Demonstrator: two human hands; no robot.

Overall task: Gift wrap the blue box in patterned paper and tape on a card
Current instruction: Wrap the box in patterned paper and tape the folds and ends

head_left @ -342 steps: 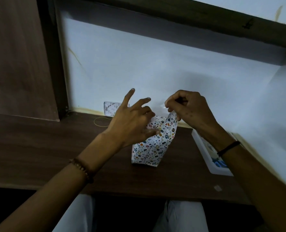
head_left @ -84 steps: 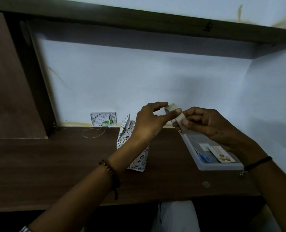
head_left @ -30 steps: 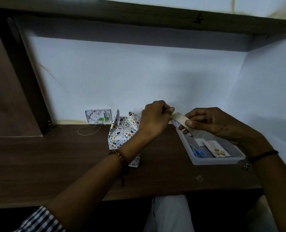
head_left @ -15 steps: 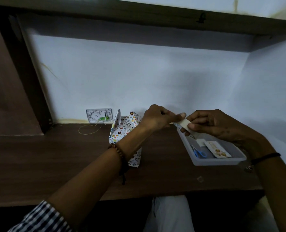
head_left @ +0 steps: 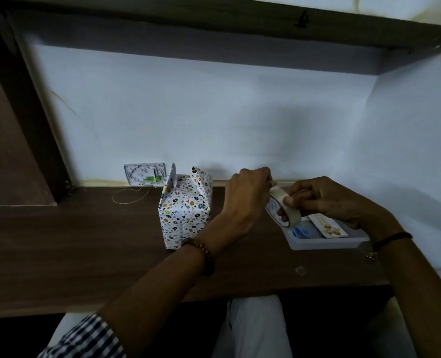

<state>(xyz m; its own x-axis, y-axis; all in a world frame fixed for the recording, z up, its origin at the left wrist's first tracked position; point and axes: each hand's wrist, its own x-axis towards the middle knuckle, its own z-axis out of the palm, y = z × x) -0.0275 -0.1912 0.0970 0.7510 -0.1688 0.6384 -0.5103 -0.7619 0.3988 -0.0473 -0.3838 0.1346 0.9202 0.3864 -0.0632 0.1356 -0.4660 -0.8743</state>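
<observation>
Gripping a cream-coloured tape roll [head_left: 277, 196], the right hand [head_left: 322, 200] has its fingers curled round the rim and through the printed core, holding the roll tilted on edge above the near-left corner of a shallow translucent tray [head_left: 325, 244]. The left hand [head_left: 247, 195] comes in from the other side with fingers bent, its fingertips pinched against the top of the roll; whether they have the loose end of the tape cannot be told. In the tray lie blue-handled scissors [head_left: 301, 232] and, beside them to the right, a pale card [head_left: 329, 226] with a gold design, partly covered by the right hand. The gift box [head_left: 185, 210], covered in white paper with small coloured motifs, stands upright on the dark wooden desk [head_left: 72, 244] just left of the left wrist, untouched by either hand; the paper at its top is unsealed, with flaps standing up. Behind it, a white wall socket plate [head_left: 144, 173] sits at the foot of the pale wall, and a thin yellowish loop of wire [head_left: 129, 199] lies on the desk below it. A beaded bracelet [head_left: 201, 257] circles the left wrist, a black band [head_left: 392, 237] the right, and a checked sleeve [head_left: 85, 339] shows at the lower left.
</observation>
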